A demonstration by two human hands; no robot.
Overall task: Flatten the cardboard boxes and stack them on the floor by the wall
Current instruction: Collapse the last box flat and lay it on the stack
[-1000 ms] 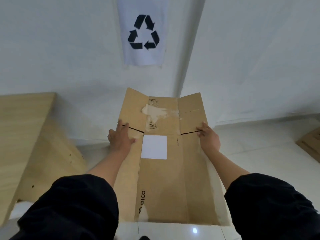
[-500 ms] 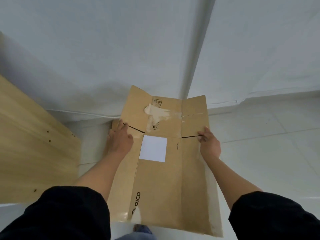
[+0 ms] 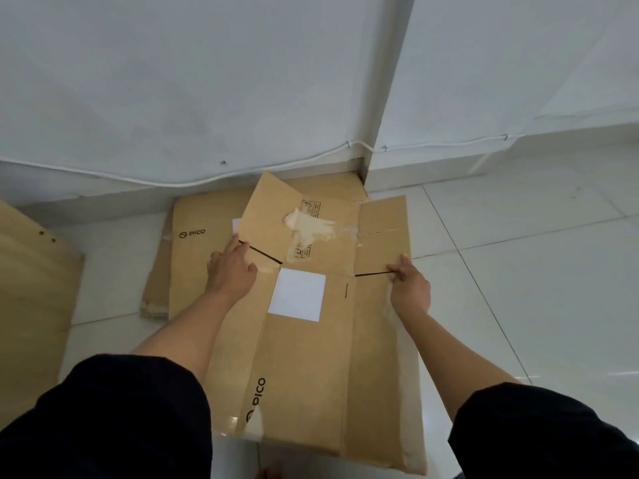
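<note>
both hands point(image 3: 231, 271) point(image 3: 409, 285) grip the flattened box point(image 3: 311, 357) by its side edges, above the floor stack point(image 3: 204, 223); next, lower it squarely on top.

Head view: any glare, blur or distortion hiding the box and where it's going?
Head view: soft even light, no harsh shadows; mild sheen on the floor tiles; wide-angle bending curves the wall skirting. The held flattened box, both hands and the flat box on the floor are sharp.

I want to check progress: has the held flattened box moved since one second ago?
Yes. The flattened box has come down toward the floor by the wall corner, now over another flattened box there.
</note>
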